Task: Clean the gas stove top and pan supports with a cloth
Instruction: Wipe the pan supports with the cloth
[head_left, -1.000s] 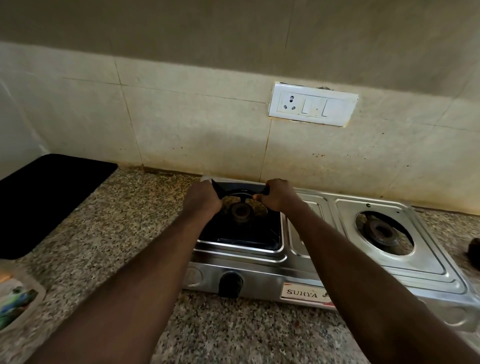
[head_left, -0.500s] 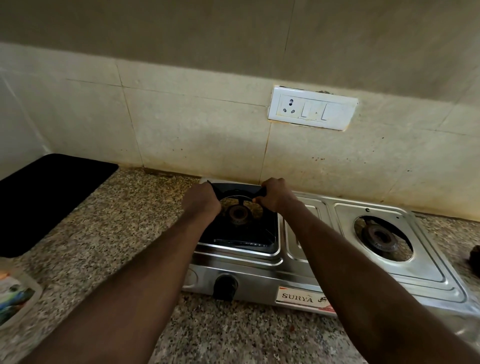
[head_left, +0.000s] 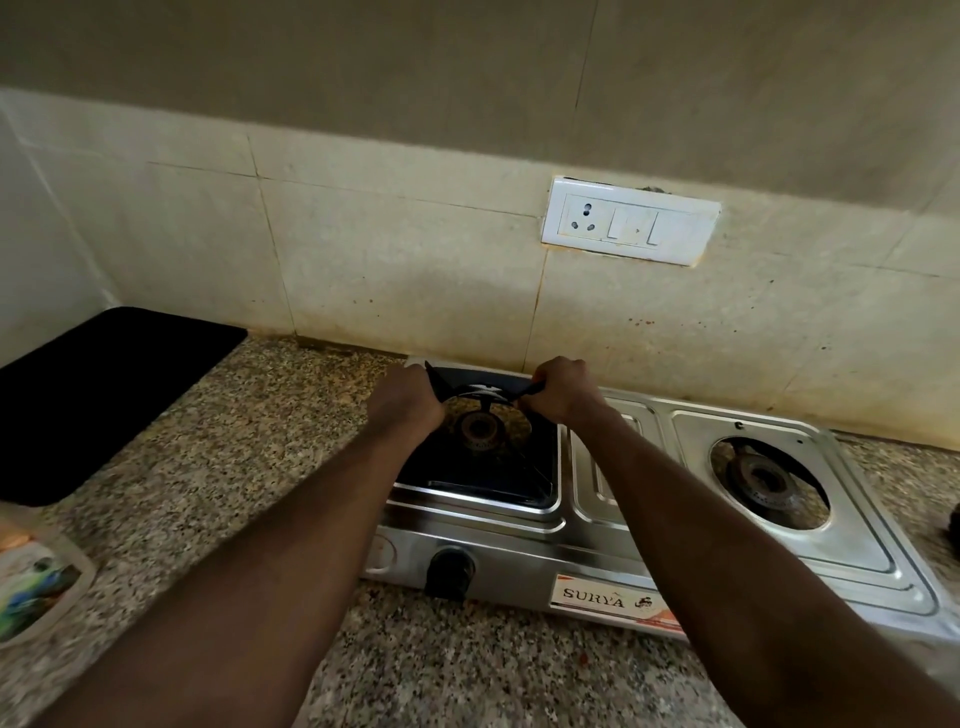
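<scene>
A steel two-burner gas stove stands on the speckled counter against the tiled wall. Over its left burner lies a black square pan support. My left hand grips the support's far left corner and my right hand grips its far right corner; the far edge is tilted up off the stove. The right burner is bare, with no support on it. No cloth is in view.
A black mat lies on the counter at the left. A plastic packet sits at the left edge. A white switch and socket plate is on the wall above the stove. A dark object shows at the right edge.
Both hands have kept their grip and the far edge of the pan support has risen slightly. The view has shifted a little.
</scene>
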